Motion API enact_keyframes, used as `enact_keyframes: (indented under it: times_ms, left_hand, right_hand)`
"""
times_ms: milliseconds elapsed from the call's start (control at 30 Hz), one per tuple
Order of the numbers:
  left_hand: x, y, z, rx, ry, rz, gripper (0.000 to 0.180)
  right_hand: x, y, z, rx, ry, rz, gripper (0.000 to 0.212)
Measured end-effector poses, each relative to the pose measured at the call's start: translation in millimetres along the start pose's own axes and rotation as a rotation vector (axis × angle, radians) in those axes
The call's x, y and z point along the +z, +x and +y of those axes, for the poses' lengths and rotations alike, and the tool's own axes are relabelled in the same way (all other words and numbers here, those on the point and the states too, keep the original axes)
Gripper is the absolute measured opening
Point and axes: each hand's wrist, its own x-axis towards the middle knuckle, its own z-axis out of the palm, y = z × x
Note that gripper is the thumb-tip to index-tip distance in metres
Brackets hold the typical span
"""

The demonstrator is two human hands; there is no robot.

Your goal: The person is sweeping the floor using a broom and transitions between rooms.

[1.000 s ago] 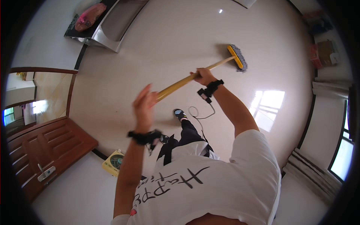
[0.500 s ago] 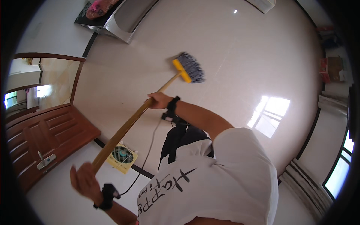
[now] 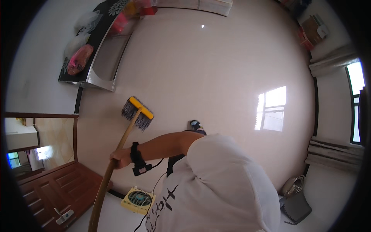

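Note:
My right hand [image 3: 121,157] is closed around the long wooden handle of a broom [image 3: 125,137]. A black strap with a small device and a cable sits on that wrist. The broom head, a yellow block with dark grey bristles, is at the floor, left of the middle, near the black-topped cabinet. Its bristles point back toward me. From my hand the handle runs down and out past the lower edge. My left hand is out of view. My foot [image 3: 196,124] shows beyond the right arm.
A black-topped cabinet [image 3: 98,33] bearing plastic bags stands at the far left. A brown door [image 3: 63,189] is open at lower left, beside a yellow box fan [image 3: 139,199]. Metal basins [image 3: 294,186] and a grey mat [image 3: 296,208] lean at lower right, under curtains [image 3: 334,152].
The broom head has swung left and toward me, and its bristles have turned from facing right to facing me. My right hand has moved left and nearer; my left hand has left view.

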Motion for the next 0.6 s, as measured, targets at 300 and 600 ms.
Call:
enact_keyframes:
  times_ms: [300, 600]
  left_hand:
    - [82.4, -4.3, -174.2, 0.201, 1.133, -0.489, 0.04]
    - [478.5, 46.4, -313.2, -0.886, 0.154, -1.187, 0.033]
  right_hand:
    - [-116.3, -209.0, -170.3, -0.565, 0.014, 0.473, 0.012]
    - [-263.8, -484.6, -349.8, -1.042, 0.177, 0.881, 0.016]
